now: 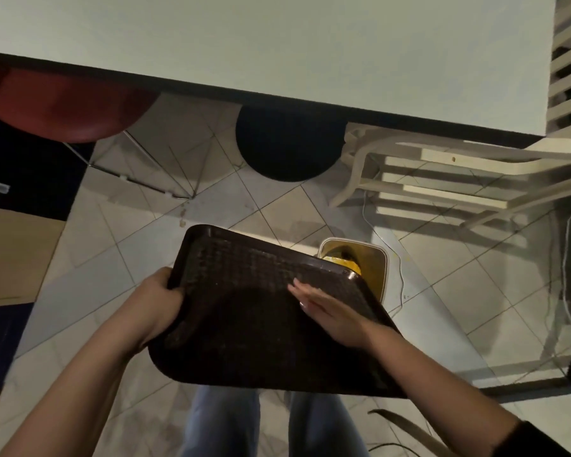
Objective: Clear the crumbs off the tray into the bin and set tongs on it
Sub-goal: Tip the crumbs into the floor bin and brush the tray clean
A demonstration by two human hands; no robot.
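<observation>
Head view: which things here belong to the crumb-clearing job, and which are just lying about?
Part of the job:
- dark tray, held tilted over the bin
- bin, on the floor under the tray's far corner
- left hand, gripping the tray's left edge
- right hand, flat on the tray surface

Just lying about:
- white table
- red stool
- black stool
- white slatted chair
- floor cables

No tongs in view.
</observation>
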